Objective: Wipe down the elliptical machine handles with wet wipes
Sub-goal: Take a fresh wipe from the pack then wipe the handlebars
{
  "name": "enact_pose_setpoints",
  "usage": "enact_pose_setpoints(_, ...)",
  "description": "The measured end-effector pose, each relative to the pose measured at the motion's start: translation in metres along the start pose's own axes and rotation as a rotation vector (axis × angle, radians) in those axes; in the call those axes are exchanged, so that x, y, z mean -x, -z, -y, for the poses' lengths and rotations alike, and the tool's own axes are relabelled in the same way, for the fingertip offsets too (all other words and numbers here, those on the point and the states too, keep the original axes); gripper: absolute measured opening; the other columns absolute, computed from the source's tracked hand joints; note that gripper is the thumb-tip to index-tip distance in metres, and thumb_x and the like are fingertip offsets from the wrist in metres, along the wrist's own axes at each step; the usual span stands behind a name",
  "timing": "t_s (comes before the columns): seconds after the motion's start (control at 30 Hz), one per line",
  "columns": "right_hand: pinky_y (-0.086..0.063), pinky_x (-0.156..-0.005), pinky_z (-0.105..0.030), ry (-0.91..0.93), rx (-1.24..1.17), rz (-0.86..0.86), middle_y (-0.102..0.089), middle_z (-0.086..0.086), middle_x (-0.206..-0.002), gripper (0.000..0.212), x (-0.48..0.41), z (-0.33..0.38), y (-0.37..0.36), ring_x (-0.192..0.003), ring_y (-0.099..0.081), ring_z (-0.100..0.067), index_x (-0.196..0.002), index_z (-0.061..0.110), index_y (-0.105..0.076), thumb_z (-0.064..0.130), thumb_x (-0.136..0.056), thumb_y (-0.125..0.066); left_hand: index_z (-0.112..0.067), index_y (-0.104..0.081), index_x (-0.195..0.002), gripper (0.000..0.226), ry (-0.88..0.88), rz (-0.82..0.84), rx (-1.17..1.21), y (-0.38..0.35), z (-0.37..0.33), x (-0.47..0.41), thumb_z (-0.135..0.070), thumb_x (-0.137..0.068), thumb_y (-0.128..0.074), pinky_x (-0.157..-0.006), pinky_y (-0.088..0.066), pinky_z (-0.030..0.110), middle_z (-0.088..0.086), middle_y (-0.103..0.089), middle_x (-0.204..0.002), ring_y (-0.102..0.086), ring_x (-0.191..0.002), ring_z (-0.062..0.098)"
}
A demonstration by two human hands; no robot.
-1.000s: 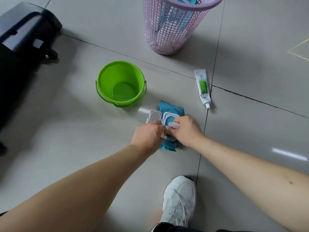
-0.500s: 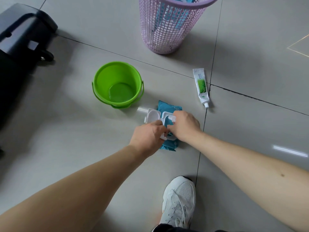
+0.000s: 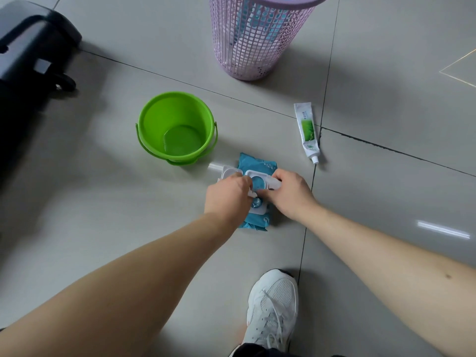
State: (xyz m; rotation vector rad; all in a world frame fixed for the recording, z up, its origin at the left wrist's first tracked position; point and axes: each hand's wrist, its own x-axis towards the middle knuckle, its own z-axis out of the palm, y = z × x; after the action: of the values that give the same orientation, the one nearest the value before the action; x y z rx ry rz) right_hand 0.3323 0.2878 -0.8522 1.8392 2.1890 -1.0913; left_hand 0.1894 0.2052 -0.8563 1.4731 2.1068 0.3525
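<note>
- The wet wipe pack (image 3: 257, 163) lies flat on the floor just beside the green bucket (image 3: 159, 117), on its near-right side. Its white flip lid (image 3: 230, 172) stands open, folded toward the bucket.
- Your right hand (image 3: 291, 193) curls its fingers over the pack's white frame on the side away from the bucket and braces the pack.
- Your left hand (image 3: 228, 195) covers the bucket-side half of the opening, fingers curled tight, and pinches a small white tab (image 3: 253, 194). The hand hides most of it, so it may be a wipe tip or a seal sticker.
- Change: a second ago your right fingers worked at the opening. Now they sit at the frame edge and your left hand has the tab.
- Meaning: the pack is open and steadied, but no wipe is out and no handle is wiped yet. Draw the tab up slowly so one sheet comes free.
- Around the bucket: a pink mesh basket (image 3: 252, 47) beyond it, a toothpaste tube (image 3: 306, 127) to its right, a black housing (image 3: 28, 47) to its left.
</note>
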Motion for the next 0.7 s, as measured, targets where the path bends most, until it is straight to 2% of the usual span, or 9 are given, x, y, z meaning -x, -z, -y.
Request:
enact_pose_setpoints(0.13, -0.039, -0.058, -0.032, -0.102, -0.012, -0.060, -0.060, 0.003, -0.077, 0.044, -0.009, 0.007, -0.005, -0.075, -0.057, -0.021, -0.077, 0.018, -0.055, 0.050, -0.076, -0.085, -0.022, -0.072, -0.110, 0.019, 0.018, -0.085, 0.037, 0.014, 0.008, -0.002, -0.028, -0.096, -0.060, -0.071, -0.049, 0.035, 0.000, -0.067, -0.110, -0.066, -0.095, 0.030)
enact_pose_setpoints(0.27, -0.040, -0.063, -0.032, -0.121, 0.016, -0.027, -0.058, 0.004, -0.076, 0.041, -0.012, 0.014, -0.010, -0.078, -0.058, -0.025, -0.075, 0.021, -0.052, 0.048, -0.076, -0.083, -0.025, -0.076, -0.098, 0.013, 0.172, -0.305, 0.194, 0.030, 0.022, -0.007, -0.027, -0.093, -0.064, -0.073, -0.050, 0.033, -0.002, -0.071, -0.102, -0.066, -0.091, 0.028)
enact_pose_setpoints(0.4, -0.038, -0.057, -0.029, -0.159, -0.049, -0.033, -0.060, 0.003, -0.081, 0.042, -0.010, 0.007, -0.006, -0.076, -0.057, -0.021, -0.080, 0.019, -0.057, 0.051, -0.075, -0.084, -0.016, -0.077, -0.089, 0.022, 0.397, -0.150, 0.384, 0.030, 0.041, -0.012, -0.024, -0.087, -0.056, -0.068, -0.055, 0.035, 0.006, -0.072, -0.080, -0.066, -0.079, 0.033)
enact_pose_setpoints(0.47, -0.038, -0.057, -0.029, -0.178, -0.023, -0.044, -0.061, 0.003, -0.088, 0.049, -0.007, 0.001, 0.000, -0.079, -0.057, -0.020, -0.089, 0.016, -0.059, 0.056, -0.074, -0.084, -0.014, -0.076, -0.083, 0.022, 0.408, -0.078, 0.486, 0.026, 0.045, -0.012, -0.022, -0.086, -0.056, -0.063, -0.060, 0.039, 0.008, -0.071, -0.070, -0.067, -0.070, 0.034)
enact_pose_setpoints(0.53, -0.039, -0.065, -0.031, -0.218, -0.005, -0.055, -0.061, 0.002, -0.098, 0.056, -0.005, -0.004, 0.003, -0.089, -0.057, -0.022, -0.100, 0.016, -0.059, 0.062, -0.075, -0.080, -0.018, -0.078, -0.084, 0.020, 0.379, 0.010, 0.575, 0.023, 0.038, -0.009, -0.015, -0.090, -0.059, -0.057, -0.058, 0.031, 0.001, -0.069, -0.065, -0.064, -0.059, 0.024)
enact_pose_setpoints(0.63, -0.042, -0.074, -0.034, -0.328, -0.157, -0.040, -0.066, -0.004, -0.107, 0.060, -0.003, -0.004, 0.007, -0.096, -0.059, -0.027, -0.106, 0.013, -0.063, 0.070, -0.085, -0.063, -0.023, -0.078, -0.084, 0.007, 0.298, 0.068, 0.546, 0.015, 0.028, -0.006, -0.027, -0.088, -0.073, -0.064, -0.056, 0.031, -0.003, -0.072, -0.071, -0.064, -0.064, 0.017)
enact_pose_setpoints(0.7, -0.042, -0.072, -0.034, -0.339, -0.247, 0.011, -0.065, -0.005, -0.103, 0.063, 0.001, -0.001, 0.009, -0.096, -0.059, -0.027, -0.103, 0.013, -0.065, 0.073, -0.090, -0.053, -0.023, -0.078, -0.091, 0.019, 0.273, 0.076, 0.425, 0.010, 0.022, -0.006, -0.040, -0.084, -0.079, -0.070, -0.053, 0.031, -0.003, -0.073, -0.084, -0.065, -0.077, 0.017)
